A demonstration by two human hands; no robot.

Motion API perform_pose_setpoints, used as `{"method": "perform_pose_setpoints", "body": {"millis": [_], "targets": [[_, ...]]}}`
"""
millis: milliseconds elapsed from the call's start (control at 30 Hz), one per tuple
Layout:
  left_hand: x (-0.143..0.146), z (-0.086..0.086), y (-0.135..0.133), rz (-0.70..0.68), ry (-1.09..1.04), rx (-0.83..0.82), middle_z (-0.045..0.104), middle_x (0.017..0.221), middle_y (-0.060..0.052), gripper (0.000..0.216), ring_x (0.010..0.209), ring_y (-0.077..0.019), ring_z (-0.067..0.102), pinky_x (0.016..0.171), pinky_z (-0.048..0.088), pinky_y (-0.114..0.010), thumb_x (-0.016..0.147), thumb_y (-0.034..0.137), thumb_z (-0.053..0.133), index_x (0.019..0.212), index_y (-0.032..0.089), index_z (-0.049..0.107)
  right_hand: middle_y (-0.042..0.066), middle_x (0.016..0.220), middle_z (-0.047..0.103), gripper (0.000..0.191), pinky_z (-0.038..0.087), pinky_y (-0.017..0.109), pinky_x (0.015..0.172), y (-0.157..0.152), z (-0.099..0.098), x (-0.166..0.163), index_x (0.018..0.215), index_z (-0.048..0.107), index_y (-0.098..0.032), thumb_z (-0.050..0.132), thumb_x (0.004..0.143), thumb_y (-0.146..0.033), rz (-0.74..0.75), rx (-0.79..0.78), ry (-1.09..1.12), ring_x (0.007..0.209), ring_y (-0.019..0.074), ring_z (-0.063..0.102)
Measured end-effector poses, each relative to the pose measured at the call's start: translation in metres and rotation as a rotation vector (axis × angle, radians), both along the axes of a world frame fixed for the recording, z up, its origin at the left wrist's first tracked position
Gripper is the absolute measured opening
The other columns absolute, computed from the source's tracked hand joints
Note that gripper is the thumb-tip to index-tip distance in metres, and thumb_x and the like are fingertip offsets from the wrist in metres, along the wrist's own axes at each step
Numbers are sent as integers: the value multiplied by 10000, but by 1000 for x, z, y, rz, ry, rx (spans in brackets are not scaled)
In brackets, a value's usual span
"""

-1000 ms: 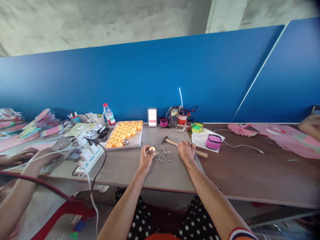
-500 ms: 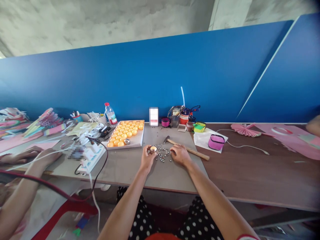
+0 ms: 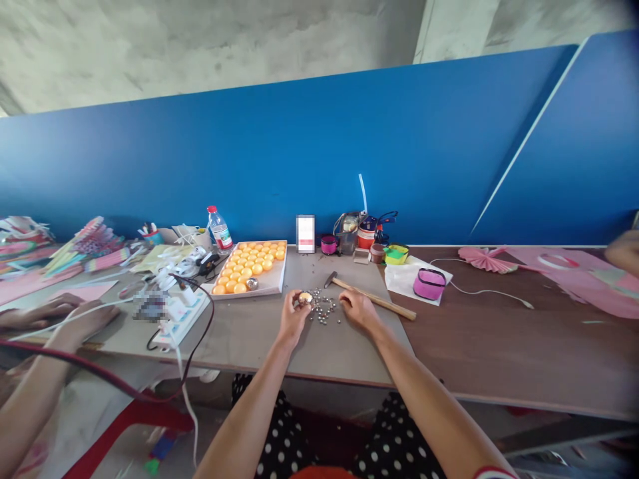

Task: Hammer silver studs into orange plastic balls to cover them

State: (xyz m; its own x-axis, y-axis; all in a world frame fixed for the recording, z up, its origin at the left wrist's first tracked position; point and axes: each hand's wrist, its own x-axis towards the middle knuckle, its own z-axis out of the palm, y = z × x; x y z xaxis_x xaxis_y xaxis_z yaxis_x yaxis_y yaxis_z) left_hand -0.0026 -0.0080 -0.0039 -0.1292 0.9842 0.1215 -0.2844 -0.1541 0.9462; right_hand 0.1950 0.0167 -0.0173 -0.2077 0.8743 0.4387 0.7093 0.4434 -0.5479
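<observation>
My left hand (image 3: 293,315) is closed around an orange ball (image 3: 305,299) with shiny silver pieces on it, held just above the table. Small silver beads (image 3: 324,308) lie scattered between my hands. At their right edge is my right hand (image 3: 358,308), its fingers curled together; whether a bead is between the fingertips is too small to tell. A wooden-handled hammer (image 3: 382,301) lies behind my right hand, its head towards the left. Left of my hands, a shallow white box (image 3: 279,283) holds several orange balls (image 3: 248,266), and one silver-covered ball (image 3: 252,283) sits in its front right part.
A power strip (image 3: 186,315) with tangled cables stands left, near another person's hands (image 3: 92,315). A bottle (image 3: 220,229), a phone-like screen (image 3: 305,234) and small containers (image 3: 367,233) line the blue partition. A purple mesh pouch (image 3: 429,284) rests on white paper at right.
The ball in my left hand is turned slightly, showing more orange. My right hand stays nearly in place by the beads. The camera view has shifted a little.
</observation>
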Motion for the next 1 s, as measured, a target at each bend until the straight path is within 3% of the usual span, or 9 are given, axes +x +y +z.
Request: {"method": "perform_pose_setpoints", "body": {"millis": [133, 267, 467, 733, 900, 1000], "targets": [[0, 1, 0, -8, -1, 3, 521, 942, -9, 412, 787, -111, 569, 805, 462, -324, 591, 126, 634, 965, 194, 476, 22, 768, 608, 150, 390, 264, 711, 4, 3, -7, 749, 577, -193, 431, 750, -229, 11, -38, 244, 736, 154, 540], [0, 0, 2, 8, 42, 21, 535, 935, -14, 390, 799, -122, 568, 774, 463, -306, 593, 150, 654, 940, 190, 480, -6, 650, 566, 132, 391, 254, 602, 2, 20, -24, 716, 572, -190, 475, 717, -279, 110, -201, 484, 608, 137, 503], [1, 3, 1, -27, 7, 31, 551, 874, 8, 370, 753, -108, 567, 707, 457, -265, 608, 159, 649, 924, 206, 462, -32, 615, 543, 113, 375, 233, 570, -1, 37, -50, 706, 567, -185, 514, 670, -279, 251, -333, 610, 575, 108, 473], [-2, -3, 4, -6, 33, 38, 552, 876, -6, 386, 767, -118, 559, 708, 460, -267, 624, 220, 673, 947, 193, 463, -4, 725, 620, 163, 428, 261, 670, 6, 20, -80, 748, 586, -193, 547, 646, -314, 198, -415, 799, 681, 134, 545], [-3, -3, 4, 5, 77, 29, 543, 904, -8, 401, 772, -121, 552, 682, 454, -253, 607, 201, 672, 952, 194, 470, 21, 892, 635, 182, 428, 275, 750, 4, 10, -79, 744, 586, -193, 569, 648, -346, 198, -425, 897, 801, 148, 559], [-2, -2, 3, -18, 82, 19, 547, 919, -9, 407, 768, -123, 562, 683, 456, -257, 596, 189, 668, 952, 200, 470, 17, 890, 632, 189, 426, 275, 753, 5, 6, -75, 731, 585, -193, 577, 645, -361, 206, -414, 873, 813, 150, 555]]}}
